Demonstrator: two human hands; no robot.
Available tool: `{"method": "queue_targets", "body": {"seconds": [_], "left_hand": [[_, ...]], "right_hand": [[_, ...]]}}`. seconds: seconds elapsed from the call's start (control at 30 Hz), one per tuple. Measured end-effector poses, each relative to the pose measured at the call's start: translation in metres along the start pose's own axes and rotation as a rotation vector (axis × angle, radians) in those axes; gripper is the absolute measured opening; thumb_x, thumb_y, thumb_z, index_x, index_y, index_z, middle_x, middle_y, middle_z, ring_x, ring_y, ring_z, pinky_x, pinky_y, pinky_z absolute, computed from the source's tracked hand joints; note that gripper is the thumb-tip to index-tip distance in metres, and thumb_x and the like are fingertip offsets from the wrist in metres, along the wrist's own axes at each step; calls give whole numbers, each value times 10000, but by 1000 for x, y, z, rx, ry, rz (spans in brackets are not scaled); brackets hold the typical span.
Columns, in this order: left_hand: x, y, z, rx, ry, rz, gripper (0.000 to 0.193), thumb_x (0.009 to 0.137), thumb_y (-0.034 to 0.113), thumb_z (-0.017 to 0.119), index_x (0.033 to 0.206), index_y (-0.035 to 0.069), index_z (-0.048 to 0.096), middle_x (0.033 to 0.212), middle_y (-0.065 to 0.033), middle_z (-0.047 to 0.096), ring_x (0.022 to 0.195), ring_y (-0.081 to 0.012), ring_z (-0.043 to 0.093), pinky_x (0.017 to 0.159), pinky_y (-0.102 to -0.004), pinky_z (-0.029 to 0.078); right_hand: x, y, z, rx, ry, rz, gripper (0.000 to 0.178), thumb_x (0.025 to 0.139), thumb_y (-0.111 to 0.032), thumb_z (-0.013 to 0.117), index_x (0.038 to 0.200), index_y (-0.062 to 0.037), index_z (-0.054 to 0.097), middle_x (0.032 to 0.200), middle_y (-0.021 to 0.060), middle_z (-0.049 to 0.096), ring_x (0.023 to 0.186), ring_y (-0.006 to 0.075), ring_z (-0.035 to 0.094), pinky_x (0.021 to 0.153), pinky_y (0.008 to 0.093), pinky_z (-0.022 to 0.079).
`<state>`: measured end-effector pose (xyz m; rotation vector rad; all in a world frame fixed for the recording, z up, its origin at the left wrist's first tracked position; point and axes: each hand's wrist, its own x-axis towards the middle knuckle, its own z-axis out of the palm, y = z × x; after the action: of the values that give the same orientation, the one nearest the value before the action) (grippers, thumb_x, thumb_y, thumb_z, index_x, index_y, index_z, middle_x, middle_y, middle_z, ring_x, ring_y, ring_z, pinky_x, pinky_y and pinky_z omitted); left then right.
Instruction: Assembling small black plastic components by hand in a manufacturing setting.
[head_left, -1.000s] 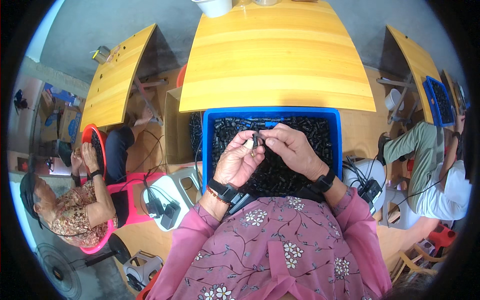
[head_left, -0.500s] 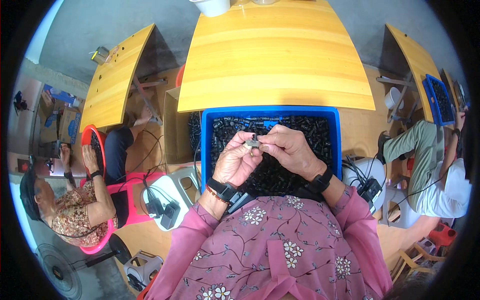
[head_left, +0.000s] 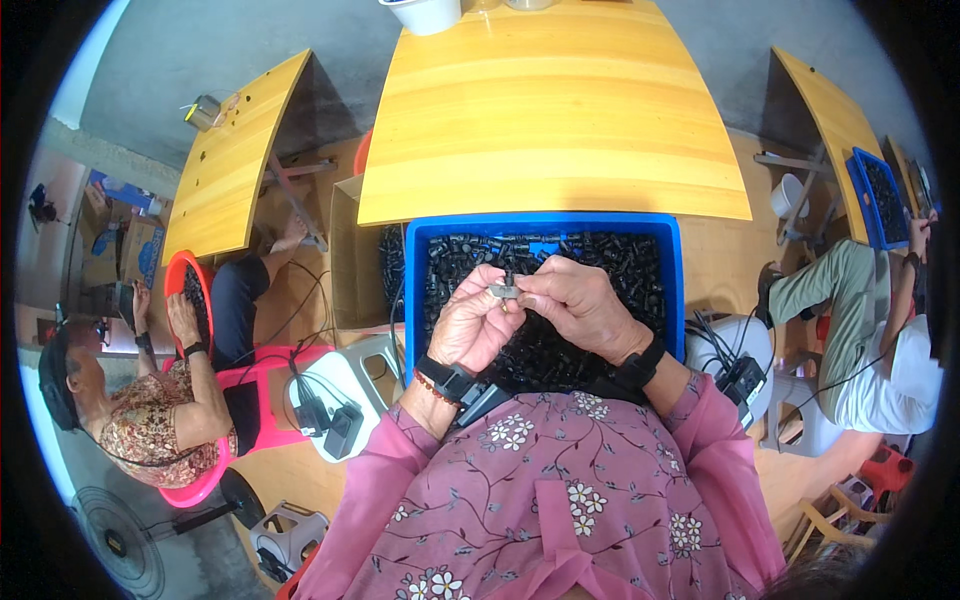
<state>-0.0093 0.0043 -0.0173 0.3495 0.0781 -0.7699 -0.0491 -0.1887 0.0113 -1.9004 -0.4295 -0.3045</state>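
Observation:
My left hand (head_left: 472, 325) and my right hand (head_left: 582, 305) meet above a blue bin (head_left: 674, 300) full of small black plastic parts (head_left: 530, 360). Pinched between the left thumb and fingers is a small flat grey piece (head_left: 504, 292), its kind too small to make out. A tiny black part (head_left: 510, 278) stands against it, at the tips of the right thumb and index finger. The right fingers are curled together and press close to the grey piece. Both wrists bear black straps, and red beads circle the left one.
A wooden table (head_left: 550, 110) overhangs the bin's far edge. White stools (head_left: 335, 400) with black devices and cables flank me. A person (head_left: 160, 400) with a red basin (head_left: 176, 268) sits at left; another (head_left: 850, 320) sits at right near a blue tray (head_left: 868, 200). A cardboard box (head_left: 350, 260) stands beside the bin.
My hands stay almost in place; the grey piece and the fingertips have shifted slightly. The person at left has raised one hand a little.

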Motion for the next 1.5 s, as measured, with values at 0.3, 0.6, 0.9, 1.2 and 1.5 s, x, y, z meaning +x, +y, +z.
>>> {"method": "queue_targets", "body": {"seconds": [0.3,0.6,0.9,1.2,1.5], "left_hand": [[-3,-10,3,78,24,25,137,938,-17,580,1050,59,601,976,-121,673,805,-197,655,703,-296,528],[-3,-13,8,84,-60,-12,110,942,-7,579,1038,45,594,1002,-120,665,837,-184,639,691,-291,525],[-2,-7,3,58,40,6,116,936,-22,566,1034,33,595,965,-132,675,797,-202,659,685,-305,531],[0,-5,6,115,-20,14,108,929,27,612,1033,33,583,971,-113,656,813,-193,620,685,-290,505],[0,-1,12,79,-14,-53,72,944,63,616,1012,39,610,983,-98,645,780,-170,587,662,-275,495]], "right_hand": [[-8,7,-2,24,8,-9,194,881,-67,679,1066,-11,692,814,110,614,702,234,640,632,313,518],[-11,3,-6,45,23,39,199,877,-74,684,1066,-14,696,819,109,622,710,229,638,640,309,516],[-8,7,-1,-1,5,-23,198,881,-85,680,1063,-8,691,821,109,608,712,257,640,639,330,522],[-2,12,-1,23,-10,52,194,883,-97,683,1055,-8,694,807,114,607,700,239,623,636,315,508],[3,9,-2,325,64,289,220,867,-37,711,1083,-8,680,809,-11,595,727,49,523,664,214,464]]}}
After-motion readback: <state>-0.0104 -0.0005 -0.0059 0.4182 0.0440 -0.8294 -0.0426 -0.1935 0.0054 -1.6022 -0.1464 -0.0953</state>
